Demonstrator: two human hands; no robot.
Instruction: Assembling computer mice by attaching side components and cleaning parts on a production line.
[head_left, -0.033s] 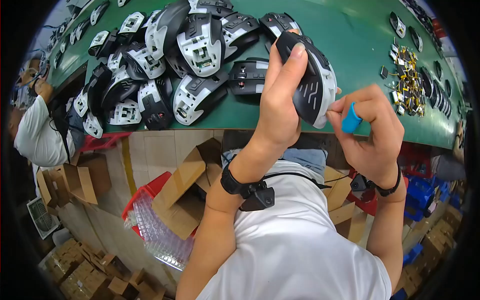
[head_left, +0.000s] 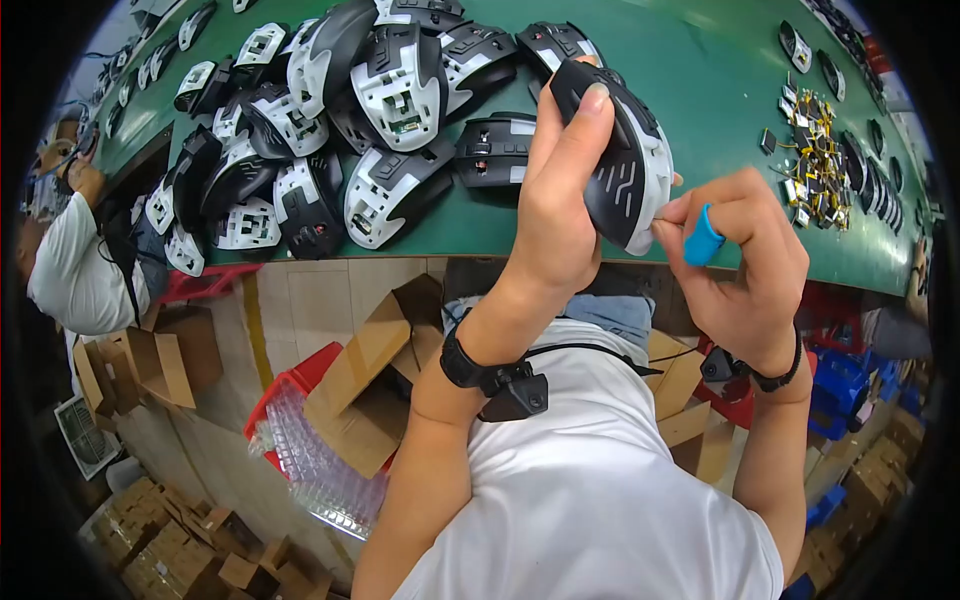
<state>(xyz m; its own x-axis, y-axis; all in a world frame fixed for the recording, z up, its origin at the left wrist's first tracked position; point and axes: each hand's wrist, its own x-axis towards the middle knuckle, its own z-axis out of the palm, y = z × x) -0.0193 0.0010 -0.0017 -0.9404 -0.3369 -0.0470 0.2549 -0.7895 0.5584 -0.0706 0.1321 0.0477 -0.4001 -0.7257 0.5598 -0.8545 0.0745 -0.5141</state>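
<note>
Nearest me is my white shirt (head_left: 600, 500), with a black wrist strap (head_left: 480, 375) on my left arm and a dark band (head_left: 775, 375) on my right. Below the desk edge sit open cardboard boxes (head_left: 370, 370) and a red crate (head_left: 290, 385) with clear trays (head_left: 320, 470).

My left hand (head_left: 555, 215) is up over the near edge of the green desk (head_left: 700, 90), fingers (head_left: 575, 130) wrapped around a black and white mouse shell (head_left: 625, 160), thumb along its dark side. My right hand (head_left: 745, 270) is just right of it, fingers pinched narrow against the shell's lower white rim; a blue cot (head_left: 703, 240) covers 1 finger. I cannot tell what, if anything, sits in that pinch.

Farther on the desk, left of the shell, lies a heap of like mouse shells (head_left: 380, 120), black and white, tumbled over each other. To the far right is a small scatter of metal parts (head_left: 815, 160), and beyond it a row of dark pieces (head_left: 870, 170). At far left another person in white (head_left: 75, 270) sits at the desk.
</note>
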